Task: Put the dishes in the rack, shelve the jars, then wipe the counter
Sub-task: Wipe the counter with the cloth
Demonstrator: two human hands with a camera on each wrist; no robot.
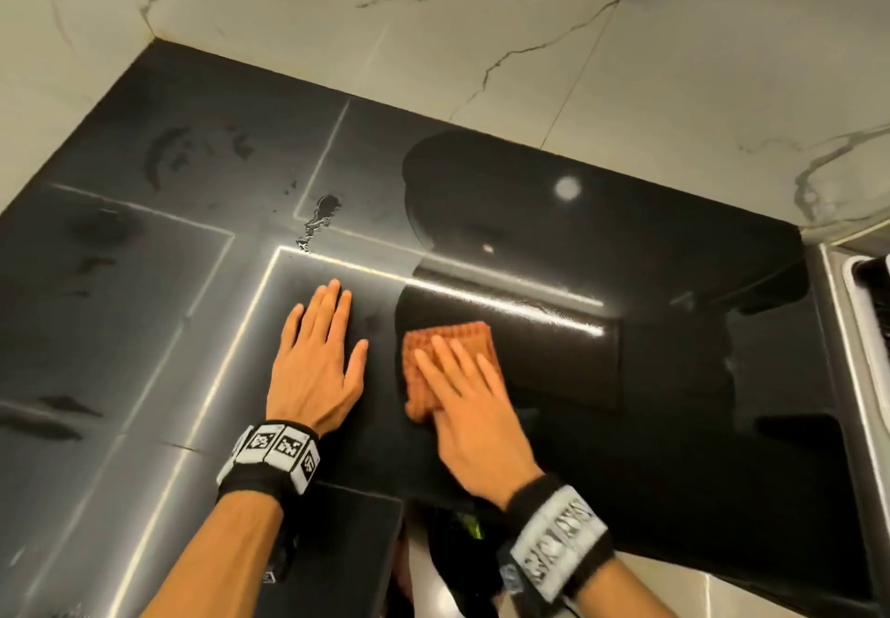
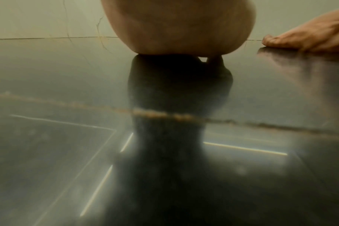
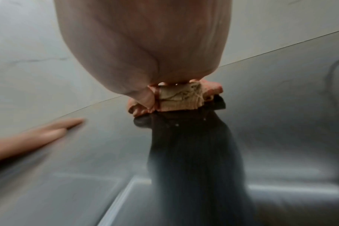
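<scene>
Head view shows my right hand lying flat on the orange cloth, fingers straight, pressing it down on the black counter. I am not squeezing the cloth, only pushing on it. My left hand lies flat on the counter just beside the cloth, fingers straight, holding nothing. I see no dishes or jars, so I think I am at the last job, the wiping.

To wipe well, I should keep my palm pushing down so the whole cloth touches. I should go in long rows that overlap a bit. Some wet spots sit farther back, near the wall, and smudges lie off to the left. I should reach those too, and move my left hand out of the way so I can wipe under it.

Only the head view shows the wet spots and a metal edge at the far right. The right wrist view shows something else: the cloth is bunched up under my palm. The left wrist view shows my left palm touching the shiny counter, and a thin line running across it.
</scene>
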